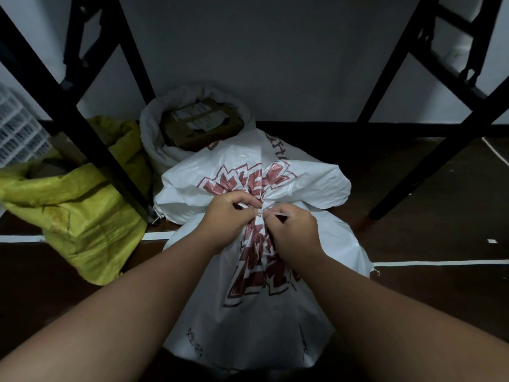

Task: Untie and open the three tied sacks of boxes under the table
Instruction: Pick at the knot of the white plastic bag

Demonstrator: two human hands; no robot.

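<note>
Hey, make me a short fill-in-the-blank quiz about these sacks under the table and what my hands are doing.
1. Both hands, left hand and right hand, work at the tied neck of the white sack with ____ printing.
2. The plain white sack behind it is already ____, showing a cardboard box.
3. The sack on the left is ____ in colour.

Missing words: red; open; yellow

Red-printed white sack (256, 299) stands tied at its neck; behind, white sack (154, 128) and yellow sack (82, 213) gape open.
</note>
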